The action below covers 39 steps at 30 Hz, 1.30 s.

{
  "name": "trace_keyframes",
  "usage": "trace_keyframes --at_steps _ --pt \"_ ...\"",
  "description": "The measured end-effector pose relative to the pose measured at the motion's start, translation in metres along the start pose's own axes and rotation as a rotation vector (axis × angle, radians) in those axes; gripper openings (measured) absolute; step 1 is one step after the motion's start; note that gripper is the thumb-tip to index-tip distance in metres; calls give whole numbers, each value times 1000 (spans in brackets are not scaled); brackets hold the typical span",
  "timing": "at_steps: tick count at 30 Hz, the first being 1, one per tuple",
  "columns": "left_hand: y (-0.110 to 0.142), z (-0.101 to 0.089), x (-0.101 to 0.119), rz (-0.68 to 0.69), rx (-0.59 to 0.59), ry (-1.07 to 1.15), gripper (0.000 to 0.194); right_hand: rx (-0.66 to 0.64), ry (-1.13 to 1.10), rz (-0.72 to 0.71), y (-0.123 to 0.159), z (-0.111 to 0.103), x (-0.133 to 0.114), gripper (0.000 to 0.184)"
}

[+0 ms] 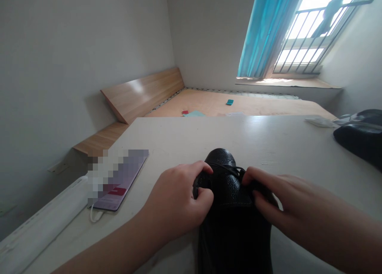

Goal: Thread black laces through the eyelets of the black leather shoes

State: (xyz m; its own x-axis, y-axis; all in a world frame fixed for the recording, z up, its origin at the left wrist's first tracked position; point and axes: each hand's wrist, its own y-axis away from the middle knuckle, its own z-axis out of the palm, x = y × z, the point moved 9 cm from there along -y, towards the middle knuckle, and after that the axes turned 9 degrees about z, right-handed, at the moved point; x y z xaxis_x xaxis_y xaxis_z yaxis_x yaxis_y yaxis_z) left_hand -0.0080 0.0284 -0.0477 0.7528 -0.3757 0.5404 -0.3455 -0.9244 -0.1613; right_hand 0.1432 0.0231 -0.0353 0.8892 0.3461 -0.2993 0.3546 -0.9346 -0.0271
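A black leather shoe (pixel 221 156) stands on the white table in front of me, its rounded toe pointing away. A thin black shoelace (pixel 225 167) crosses over its front, and the tongue (pixel 232 192) shows between the two side flaps. My left hand (pixel 182 194) pinches the left flap between thumb and fingers. On the other side, my right hand (pixel 274 192) is closed on the right flap, close to the lace; its fingertips are partly hidden. The dark shoe opening faces me at the bottom of the view.
Left of the shoe lies a tablet-like device (pixel 119 198), partly blurred out, with a white cable (pixel 97 216). At the right edge sits another black shoe (pixel 359 140), beside a small whitish packet (pixel 320 123). Beyond the white table (pixel 179 137) is a bed (pixel 209 99).
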Motion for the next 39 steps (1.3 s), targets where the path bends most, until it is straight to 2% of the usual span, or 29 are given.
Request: trace_keyframes --at_steps 6,9,12,15,18,20,21,23,25,26,28,30,32,35,39 --pt "-2 0 -8 -58 -31 24 14 -104 -13 34 -7 2 4 22" --pt "-3 3 -9 -57 -47 39 14 -101 -20 48 -6 2 5 21" --pt "-4 6 -5 9 -51 64 17 -85 16 71 -4 5 5 23" --pt "-5 8 2 103 -47 119 20 19 49 2 -2 0 -3 25" --pt "-5 10 3 115 -52 151 20 215 34 -105 -1 -22 -18 23" --pt "-5 11 3 104 -49 161 19 305 -98 -153 0 -42 -27 21" --pt "-5 11 2 99 -47 166 18 303 -221 -157 -1 -50 -29 20" --pt "-5 12 1 93 -40 177 17 212 -511 -130 -7 -58 -31 20" --pt "-5 11 1 98 -18 180 18 81 -636 -89 -15 -54 -36 23" --pt "-5 11 1 102 -6 184 18 28 -580 -81 -19 -48 -40 23" --pt "-5 11 0 106 7 209 18 -50 -278 -80 -27 -31 -49 18" --pt "-4 13 -2 101 4 254 18 -88 32 -71 -36 -11 -52 14" --pt "-4 14 -3 95 3 299 21 -93 189 -55 -44 3 -53 12" --pt "-4 14 -4 93 19 329 24 -85 208 -37 -48 11 -54 17" --pt "-5 14 -4 79 7 330 25 -116 119 -102 -45 9 -58 22"
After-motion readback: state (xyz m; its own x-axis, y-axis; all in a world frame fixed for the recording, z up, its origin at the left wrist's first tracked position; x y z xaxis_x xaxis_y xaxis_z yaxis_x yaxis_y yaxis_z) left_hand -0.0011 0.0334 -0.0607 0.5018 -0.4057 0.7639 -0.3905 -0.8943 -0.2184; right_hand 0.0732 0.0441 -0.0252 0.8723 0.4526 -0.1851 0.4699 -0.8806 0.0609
